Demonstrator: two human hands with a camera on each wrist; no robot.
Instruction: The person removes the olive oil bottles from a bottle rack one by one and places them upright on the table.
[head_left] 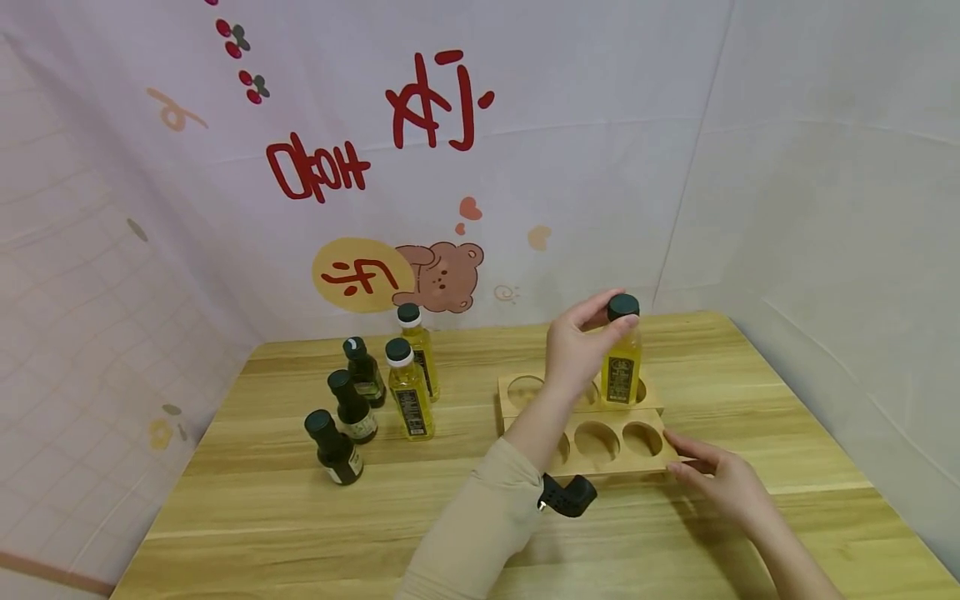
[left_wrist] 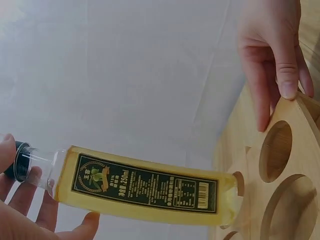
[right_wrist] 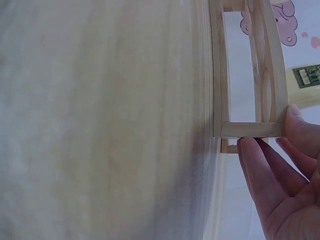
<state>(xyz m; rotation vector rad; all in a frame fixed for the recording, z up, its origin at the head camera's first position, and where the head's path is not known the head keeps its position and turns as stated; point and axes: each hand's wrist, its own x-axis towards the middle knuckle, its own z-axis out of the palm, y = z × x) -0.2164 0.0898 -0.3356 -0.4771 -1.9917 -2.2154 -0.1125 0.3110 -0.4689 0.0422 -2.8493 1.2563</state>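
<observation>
My left hand (head_left: pixel 573 350) holds a clear bottle of yellow oil (head_left: pixel 620 371) by its dark green cap and neck. In the left wrist view the oil bottle (left_wrist: pixel 145 185) has a dark label, and its base is at the rear row of a two-tier wooden rack (head_left: pixel 585 414). Whether the base touches the rack I cannot tell. The rack has round holes in both tiers. My right hand (head_left: pixel 720 479) grips the rack's right end; in the right wrist view its thumb lies at the upper edge and the fingers (right_wrist: pixel 260 175) touch the end piece.
Left of the rack stand two more yellow oil bottles (head_left: pixel 411 408) (head_left: pixel 425 358). Beside them are three small dark bottles (head_left: pixel 341 454) with green caps. All stand on the wood-grain table (head_left: pixel 420 508). A printed white cloth (head_left: pixel 585 150) hangs behind.
</observation>
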